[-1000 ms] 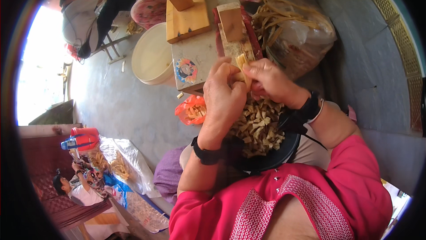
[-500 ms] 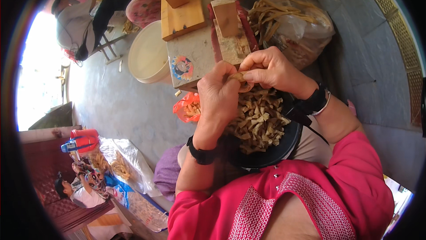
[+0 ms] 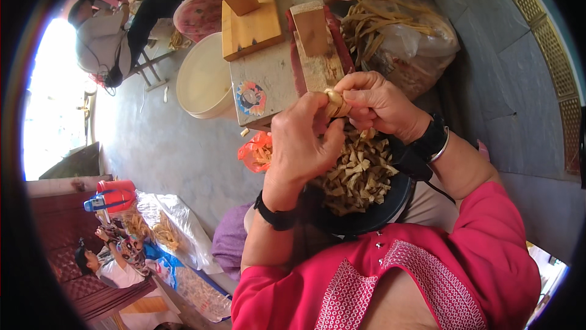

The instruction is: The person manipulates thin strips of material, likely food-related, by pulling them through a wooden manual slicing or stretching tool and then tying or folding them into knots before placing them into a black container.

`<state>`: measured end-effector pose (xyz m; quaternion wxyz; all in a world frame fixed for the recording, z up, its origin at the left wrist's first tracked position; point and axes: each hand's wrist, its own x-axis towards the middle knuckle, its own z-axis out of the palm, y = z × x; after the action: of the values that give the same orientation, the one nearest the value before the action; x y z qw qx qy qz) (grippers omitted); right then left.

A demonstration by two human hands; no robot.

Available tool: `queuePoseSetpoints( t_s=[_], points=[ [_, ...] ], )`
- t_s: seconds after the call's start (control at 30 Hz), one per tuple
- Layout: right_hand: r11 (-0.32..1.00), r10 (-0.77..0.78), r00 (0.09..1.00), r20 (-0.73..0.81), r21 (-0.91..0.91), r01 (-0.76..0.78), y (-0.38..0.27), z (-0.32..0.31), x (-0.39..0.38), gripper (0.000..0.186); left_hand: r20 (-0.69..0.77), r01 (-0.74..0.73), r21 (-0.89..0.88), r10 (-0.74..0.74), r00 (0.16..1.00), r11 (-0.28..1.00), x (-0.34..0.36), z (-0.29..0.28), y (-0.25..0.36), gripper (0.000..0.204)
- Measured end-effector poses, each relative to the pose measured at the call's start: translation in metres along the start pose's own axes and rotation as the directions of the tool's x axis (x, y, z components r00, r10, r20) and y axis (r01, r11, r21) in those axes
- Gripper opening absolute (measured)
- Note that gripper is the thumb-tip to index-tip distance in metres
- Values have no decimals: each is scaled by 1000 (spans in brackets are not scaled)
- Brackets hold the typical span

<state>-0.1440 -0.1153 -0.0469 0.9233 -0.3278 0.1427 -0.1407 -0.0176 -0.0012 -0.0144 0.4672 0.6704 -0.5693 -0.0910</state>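
Since the frame half a second earlier, our left thumb has dropped away from its index finger, and the folded yellowish strip [image 3: 335, 103] shows more of its rounded end between our hands. Our right hand [image 3: 381, 105] pinches the strip's right side between thumb and index finger. Our left hand [image 3: 302, 132] touches its left side with curled fingers, thumb set apart; we cannot tell whether those fingers grip it.

Just below both hands, we have a heap of short, folded tan pieces [image 3: 360, 174] in a round black basin [image 3: 398, 205]. Left of the left hand sits an orange-red plastic bag [image 3: 252, 152] with pale pieces inside. Just beyond the hands stands the grey desk [image 3: 274, 95], bearing an upright wooden block [image 3: 312, 31] on a rough board [image 3: 320, 72]. Past the right hand, we see a clear plastic bag [image 3: 421, 55] with long tan strips [image 3: 384, 16]; beyond the left hand, a cream tub [image 3: 201, 80].
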Motion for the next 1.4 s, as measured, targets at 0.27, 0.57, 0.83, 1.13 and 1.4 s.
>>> queuePoseSetpoints(
  t_s=[0.27, 0.57, 0.83, 1.13, 1.4],
  points=[
    [800, -184, 978, 97, -563, 207, -16, 12, -6, 26, 500, 634, -590, -390, 773, 500, 5, -12, -6, 23],
    [646, -253, 963, 88, -726, 236, -37, 2, -18, 10, 415, 476, -501, -281, 865, 723, 1, -35, -27, 28],
    [477, -254, 959, 123, -847, 235, -11, 1, -6, 11, 382, -43, 186, -32, 924, 982, -2, -2, -4, 19],
    [167, -211, 964, 160, -966, 197, -40, -9, 0, 14, 323, 84, 215, -152, 934, 973, 10, -6, -28, 14],
    [-59, -680, 702, 213, -970, 237, -32, -15, 44, 14, -140, 115, 336, -71, 988, 935, 47, 16, -52, 19]
  ],
)
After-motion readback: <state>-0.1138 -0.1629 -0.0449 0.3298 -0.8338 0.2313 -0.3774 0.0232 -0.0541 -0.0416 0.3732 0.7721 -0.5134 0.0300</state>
